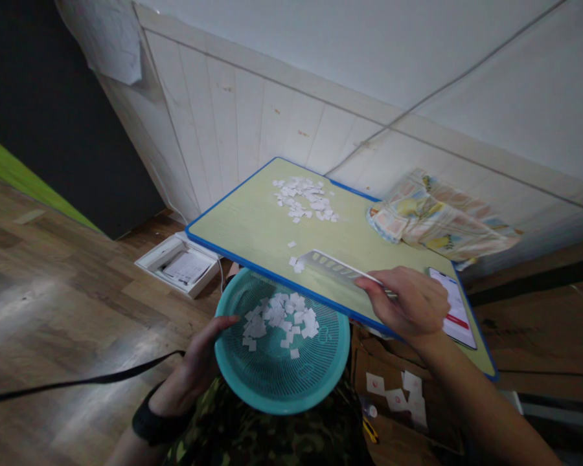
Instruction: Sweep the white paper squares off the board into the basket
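My left hand grips the left rim of a teal plastic colander, its thumb over the edge. Inside the colander lies a pile of small white paper squares. In my right hand is a pale slotted spatula, held low over the table, its far end by a few paper squares close to the near edge. Farther back on the tabletop is a larger scatter of paper squares. The colander sits at lap height, partly beneath the table's blue edge.
A smartphone lies on the table's right side, and a patterned cloth is bunched at the back right. An open white box rests on the floor at left. Below right are a cardboard box, white cards and a yellow cutter.
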Available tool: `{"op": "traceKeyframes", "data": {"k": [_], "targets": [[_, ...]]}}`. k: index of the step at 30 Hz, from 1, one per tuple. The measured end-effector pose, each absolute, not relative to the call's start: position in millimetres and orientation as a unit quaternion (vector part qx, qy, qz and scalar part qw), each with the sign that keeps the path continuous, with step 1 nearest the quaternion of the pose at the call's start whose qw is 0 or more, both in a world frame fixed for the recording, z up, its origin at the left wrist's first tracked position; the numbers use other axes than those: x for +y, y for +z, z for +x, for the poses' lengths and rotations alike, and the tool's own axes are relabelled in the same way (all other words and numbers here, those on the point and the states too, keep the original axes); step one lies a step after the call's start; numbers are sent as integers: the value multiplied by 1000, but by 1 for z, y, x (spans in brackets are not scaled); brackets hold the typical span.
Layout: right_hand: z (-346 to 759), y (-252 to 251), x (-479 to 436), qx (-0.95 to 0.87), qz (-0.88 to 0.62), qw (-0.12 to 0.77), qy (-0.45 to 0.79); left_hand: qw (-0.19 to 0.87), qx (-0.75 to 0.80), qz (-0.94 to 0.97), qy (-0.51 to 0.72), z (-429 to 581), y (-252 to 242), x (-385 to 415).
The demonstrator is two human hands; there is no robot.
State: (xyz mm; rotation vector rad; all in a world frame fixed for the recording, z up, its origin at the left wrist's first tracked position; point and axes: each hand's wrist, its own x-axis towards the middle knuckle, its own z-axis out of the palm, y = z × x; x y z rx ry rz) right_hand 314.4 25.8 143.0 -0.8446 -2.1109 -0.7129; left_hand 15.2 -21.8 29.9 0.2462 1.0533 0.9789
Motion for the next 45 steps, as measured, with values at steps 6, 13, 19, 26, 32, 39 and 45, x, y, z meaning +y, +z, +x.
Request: {"op": "traceKeyframes", "data": {"k": [6,13,19,26,32,39,45], "targets": [[328,135,13,-843,-323,357,-241,753,482,91,438,17,36,-20],[330,137,0,-840,-315,359,-257,747,490,99,438,19,39,-20],[323,132,7,-840,-300,379,-246,747,487,109,439,19,36,-19],[326,129,-13,-852,-297,382,-199,748,484,107,442,17,37,-21],[326,131,-16,-839,-328,374,-219,759,469,106,439,17,37,-21],[329,130,-22,-846,-332,365,-202,757,475,109,435,19,44,-19],[321,140,-16,-826,-335,376,-250,766,467,100,430,18,43,-20]]}}
